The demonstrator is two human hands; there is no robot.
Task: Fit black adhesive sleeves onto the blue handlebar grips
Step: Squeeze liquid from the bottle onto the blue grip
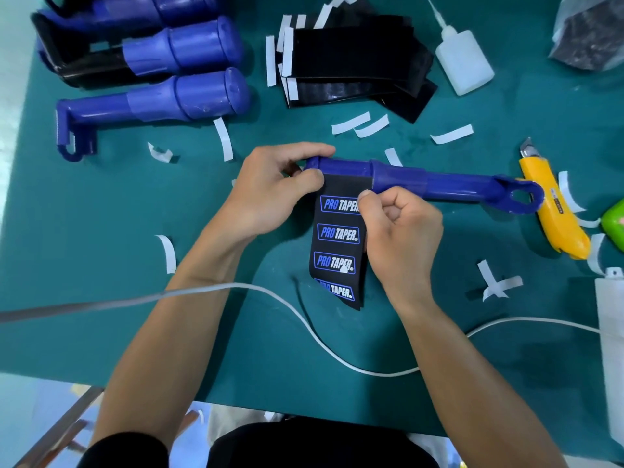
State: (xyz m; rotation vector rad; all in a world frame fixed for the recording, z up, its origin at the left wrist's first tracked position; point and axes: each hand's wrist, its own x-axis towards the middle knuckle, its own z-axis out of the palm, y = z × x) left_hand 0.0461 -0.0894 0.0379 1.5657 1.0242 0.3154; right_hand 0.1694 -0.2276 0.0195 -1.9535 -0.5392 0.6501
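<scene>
Both hands, left hand (270,190) and right hand (398,231), pinch the black sleeve's (339,244) top edge against the blue grip (347,168); wrapping has barely begun.

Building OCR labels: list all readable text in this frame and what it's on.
"PRO TAPER": four logos down the black adhesive sleeve hanging from the blue handlebar grip; the right hand covers the end of the top one, and "PRO" in the bottom one is blurred.
Small label on the yellow utility knife: too small to read.
No other text is readable.
</scene>
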